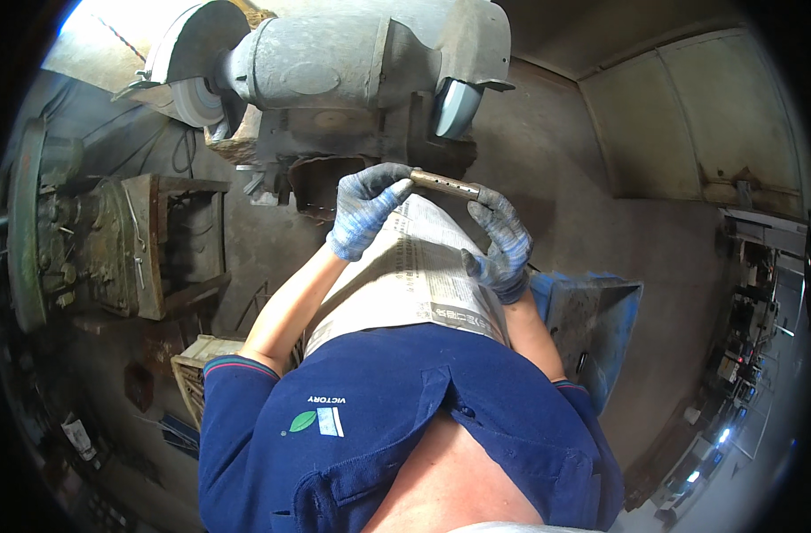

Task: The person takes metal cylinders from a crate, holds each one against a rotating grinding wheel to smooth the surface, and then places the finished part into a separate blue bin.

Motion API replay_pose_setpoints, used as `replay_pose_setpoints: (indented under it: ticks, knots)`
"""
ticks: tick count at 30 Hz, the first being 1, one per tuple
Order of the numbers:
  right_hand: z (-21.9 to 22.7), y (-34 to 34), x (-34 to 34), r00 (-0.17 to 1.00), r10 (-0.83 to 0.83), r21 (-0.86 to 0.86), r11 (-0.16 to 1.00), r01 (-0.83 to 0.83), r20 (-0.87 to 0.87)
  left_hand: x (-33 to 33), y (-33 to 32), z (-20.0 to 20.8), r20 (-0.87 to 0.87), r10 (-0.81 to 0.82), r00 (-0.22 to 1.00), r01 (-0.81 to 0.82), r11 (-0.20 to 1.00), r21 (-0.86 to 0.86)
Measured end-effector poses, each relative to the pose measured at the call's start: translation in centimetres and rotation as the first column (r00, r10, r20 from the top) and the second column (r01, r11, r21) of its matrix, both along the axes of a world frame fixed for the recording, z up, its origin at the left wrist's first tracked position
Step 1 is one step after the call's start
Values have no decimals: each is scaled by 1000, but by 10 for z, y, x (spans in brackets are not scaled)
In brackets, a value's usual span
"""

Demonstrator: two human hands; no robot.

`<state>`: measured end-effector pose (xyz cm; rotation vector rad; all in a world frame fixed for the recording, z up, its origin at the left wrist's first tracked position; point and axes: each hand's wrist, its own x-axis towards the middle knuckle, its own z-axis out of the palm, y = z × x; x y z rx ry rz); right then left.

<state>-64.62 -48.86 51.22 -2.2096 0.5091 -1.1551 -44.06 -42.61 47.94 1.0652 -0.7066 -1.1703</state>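
A short metal tube (445,184) with a row of small dark holes along its side lies nearly level between my gloved hands. My left hand (367,209) pinches its left end between thumb and fingers. At the right end, the fingers of my right hand (501,240) press on the tube, while that thumb stands apart below. Just beyond the tube is a grey bench grinder (316,62), its pale left wheel (196,102) and right wheel (459,108) showing under their guards. The tube touches neither wheel.
Newspaper (414,275) covers my lap. A blue bin (592,324) stands by my right arm. At left is a worn green machine (76,235) beside a metal frame (187,244). A tan panel (690,124) stands at the far right. Below the grinder hangs a rusty container (321,186).
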Motion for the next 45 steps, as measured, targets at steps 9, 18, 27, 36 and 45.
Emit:
replay_pose_setpoints:
  ticks: [9,18,27,36,45]
  knots:
    - [13,38,-32,970,-207,-1,978,209,-125,-34,1,-7,-145,-175,974,181,983,33]
    - [30,80,-112,846,-525,59,845,531,-99,-53,-1,-12,6,-412,911,410,909,76]
    - [-35,171,-298,95,-710,-138,264,955,-698,54,88,-70,214,3,977,-80,932,355]
    - [25,13,-202,788,-515,-173,857,486,-336,100,257,-47,361,631,686,-727,604,325]
    - [1,-19,-99,911,-193,15,977,213,-365,120,555,-71,817,549,175,-965,-70,253]
